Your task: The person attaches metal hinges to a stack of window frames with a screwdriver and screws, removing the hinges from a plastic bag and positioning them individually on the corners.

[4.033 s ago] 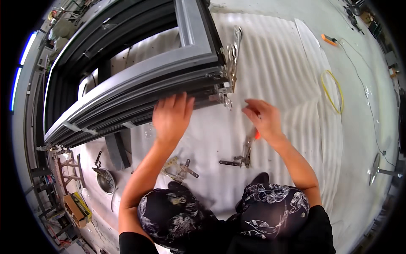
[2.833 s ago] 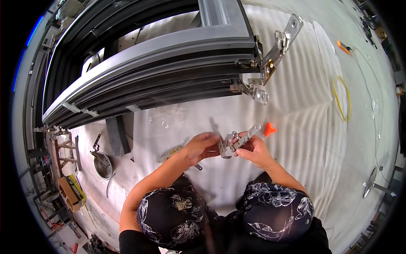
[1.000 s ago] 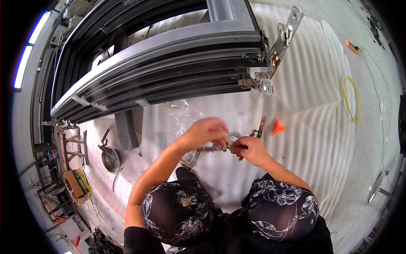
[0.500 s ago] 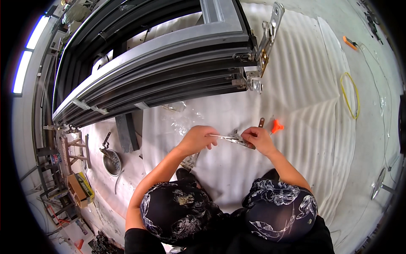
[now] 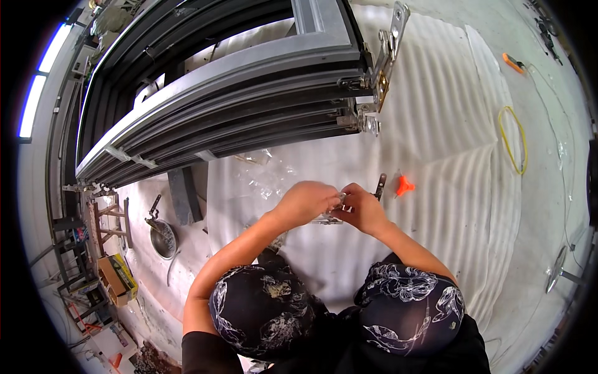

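Observation:
Both my hands meet over the white sheet in front of my knees. My left hand (image 5: 305,202) is closed, its fingertips pinching a silvery metal hinge (image 5: 325,219) that is mostly hidden by the fingers. From the other side my right hand (image 5: 363,210) grips the same hinge, thumb and fingers bent around it. Just beyond the right hand a narrow dark metal strip with holes (image 5: 380,185) sticks up; whether it belongs to the hinge, I cannot tell. An orange three-armed hex key (image 5: 405,185) lies on the sheet right of it.
A large grey metal window frame (image 5: 218,78) spans the upper left, with metal hinge arms (image 5: 381,68) at its right corner. Left of me are a metal bowl (image 5: 164,240) and a cardboard box (image 5: 113,280). A yellow loop (image 5: 512,140) lies on the right.
My hands have come together: the left has moved right and the right has moved left and slightly down. The hinge, earlier stretched between them, is now largely covered by fingers.

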Demonstrator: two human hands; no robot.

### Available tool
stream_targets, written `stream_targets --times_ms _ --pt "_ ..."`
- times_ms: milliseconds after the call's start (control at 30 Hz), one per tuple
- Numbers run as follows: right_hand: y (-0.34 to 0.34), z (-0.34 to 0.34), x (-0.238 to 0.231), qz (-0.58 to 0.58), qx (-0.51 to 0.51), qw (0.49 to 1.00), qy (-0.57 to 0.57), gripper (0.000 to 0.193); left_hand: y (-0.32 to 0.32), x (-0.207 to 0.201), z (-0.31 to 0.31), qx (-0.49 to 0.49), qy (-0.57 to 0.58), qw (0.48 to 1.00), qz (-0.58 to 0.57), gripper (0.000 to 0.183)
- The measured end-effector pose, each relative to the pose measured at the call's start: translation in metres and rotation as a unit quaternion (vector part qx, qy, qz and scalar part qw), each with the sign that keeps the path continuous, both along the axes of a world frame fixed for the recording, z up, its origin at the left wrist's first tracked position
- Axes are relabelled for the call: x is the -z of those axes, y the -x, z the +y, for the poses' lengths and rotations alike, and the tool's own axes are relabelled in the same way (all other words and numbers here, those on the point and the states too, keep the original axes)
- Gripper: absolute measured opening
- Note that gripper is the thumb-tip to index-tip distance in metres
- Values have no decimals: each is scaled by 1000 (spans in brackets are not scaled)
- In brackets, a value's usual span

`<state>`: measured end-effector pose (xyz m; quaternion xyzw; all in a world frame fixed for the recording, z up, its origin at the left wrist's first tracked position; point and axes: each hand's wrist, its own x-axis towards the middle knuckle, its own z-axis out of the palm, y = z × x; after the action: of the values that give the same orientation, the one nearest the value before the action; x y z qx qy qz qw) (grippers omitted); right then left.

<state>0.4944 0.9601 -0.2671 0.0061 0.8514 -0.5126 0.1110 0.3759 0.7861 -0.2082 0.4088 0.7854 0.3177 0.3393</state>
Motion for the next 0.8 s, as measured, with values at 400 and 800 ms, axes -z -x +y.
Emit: stream_targets --times_ms 400,800 --pt "-28 -17 -28 250 18 950 -187 68 7 36 -21 -332 -23 932 -141 31" --pt "-12 5 -25 316 10 892 -324 30 13 6 9 -395 -47 884 -246 29"
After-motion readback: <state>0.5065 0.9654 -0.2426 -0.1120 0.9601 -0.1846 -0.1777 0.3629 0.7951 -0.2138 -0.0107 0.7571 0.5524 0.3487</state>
